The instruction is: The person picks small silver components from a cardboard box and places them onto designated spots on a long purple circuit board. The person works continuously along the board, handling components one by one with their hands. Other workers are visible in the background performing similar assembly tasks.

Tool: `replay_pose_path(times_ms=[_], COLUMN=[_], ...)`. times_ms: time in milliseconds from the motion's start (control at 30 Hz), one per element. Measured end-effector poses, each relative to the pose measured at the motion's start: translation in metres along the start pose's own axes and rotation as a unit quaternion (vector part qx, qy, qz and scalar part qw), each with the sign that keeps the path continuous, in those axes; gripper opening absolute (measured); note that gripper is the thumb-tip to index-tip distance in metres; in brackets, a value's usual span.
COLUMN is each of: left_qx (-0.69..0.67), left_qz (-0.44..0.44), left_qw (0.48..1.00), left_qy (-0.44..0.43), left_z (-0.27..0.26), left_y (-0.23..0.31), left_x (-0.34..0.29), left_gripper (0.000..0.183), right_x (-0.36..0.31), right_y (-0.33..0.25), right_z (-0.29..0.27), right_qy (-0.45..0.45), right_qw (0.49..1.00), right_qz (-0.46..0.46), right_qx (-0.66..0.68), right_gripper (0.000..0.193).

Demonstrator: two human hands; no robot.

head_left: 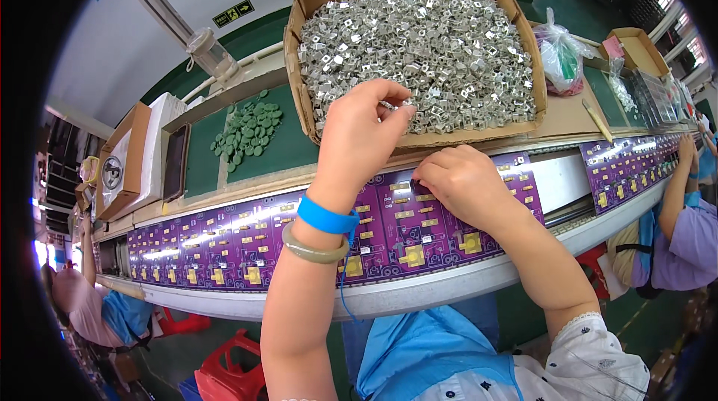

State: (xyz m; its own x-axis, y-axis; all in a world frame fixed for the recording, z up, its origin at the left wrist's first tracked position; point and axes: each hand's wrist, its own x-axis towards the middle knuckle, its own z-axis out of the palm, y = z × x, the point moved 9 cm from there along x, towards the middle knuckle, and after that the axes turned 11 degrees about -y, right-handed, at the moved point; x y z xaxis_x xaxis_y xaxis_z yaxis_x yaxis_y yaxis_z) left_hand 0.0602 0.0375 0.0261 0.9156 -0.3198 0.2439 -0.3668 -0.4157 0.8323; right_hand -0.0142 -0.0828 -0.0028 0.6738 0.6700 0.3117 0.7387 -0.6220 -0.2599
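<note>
Namely, the items at my hands, listed in turn.

Left hand (pixel 363 132): raised over the near edge of a cardboard box (pixel 294 64), thumb and forefinger narrowed almost together; a silvery glint shows between them, but I cannot tell whether a piece is gripped or only lies behind. Worn on this wrist: one blue wristband (pixel 325 215), one pale bangle (pixel 314 246).

Right hand (pixel 467 180): low over a purple circuit board (pixel 396 214), fingers curled, tips gathered at the board's far side beside a small dark spot; whether they hold anything I cannot tell.

Metal clips (pixel 426 42), silvery, a great many: heaped loose in the box, beyond the boards. Judged light, stiff and smooth, perhaps a little slippery, likely to snag on one another; best taken singly, by two opposite side walls, between thumb and forefinger.

Circuit boards: lying flat in a row along a metal rail (pixel 434 292), small components standing on top. Judged thin and stiff, the components the fragile part; best held by the bare edges, pressed lightly.

Green discs (pixel 250 132): a loose pile on the green surface, left of the box.

Plastic bag (pixel 559 60): knotted, just right of the box.
</note>
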Motion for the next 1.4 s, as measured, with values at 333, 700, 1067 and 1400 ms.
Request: replay_pose_path(times_ms=[333, 700, 1067, 1400], left_qx=[-0.049, 0.199, 0.213, 0.202], left_qz=[-0.104, -0.052, -0.061, -0.051], left_qw=[0.99, 0.97, 0.963, 0.966], left_qy=[-0.083, -0.133, -0.151, -0.152], left_z=[-0.007, 0.019, 0.024, 0.025], left_y=[0.011, -0.011, -0.007, -0.014], left_x=[-0.063, -0.089, -0.083, -0.088], left_gripper=[0.019, 0.015, 0.011, 0.016], right_x=[-0.003, -0.003, -0.011, 0.013], right_y=[0.01, 0.008, 0.018, 0.051], right_z=[-0.005, -0.024, -0.049, -0.148], right_qy=[-0.004, 0.06, 0.135, 0.315], right_qw=[0.998, 0.995, 0.984, 0.939], right_qz=[0.034, 0.019, -0.007, 0.047], right_qx=[0.056, 0.079, 0.114, 0.133], right_gripper=[0.008, 0.008, 0.011, 0.012])
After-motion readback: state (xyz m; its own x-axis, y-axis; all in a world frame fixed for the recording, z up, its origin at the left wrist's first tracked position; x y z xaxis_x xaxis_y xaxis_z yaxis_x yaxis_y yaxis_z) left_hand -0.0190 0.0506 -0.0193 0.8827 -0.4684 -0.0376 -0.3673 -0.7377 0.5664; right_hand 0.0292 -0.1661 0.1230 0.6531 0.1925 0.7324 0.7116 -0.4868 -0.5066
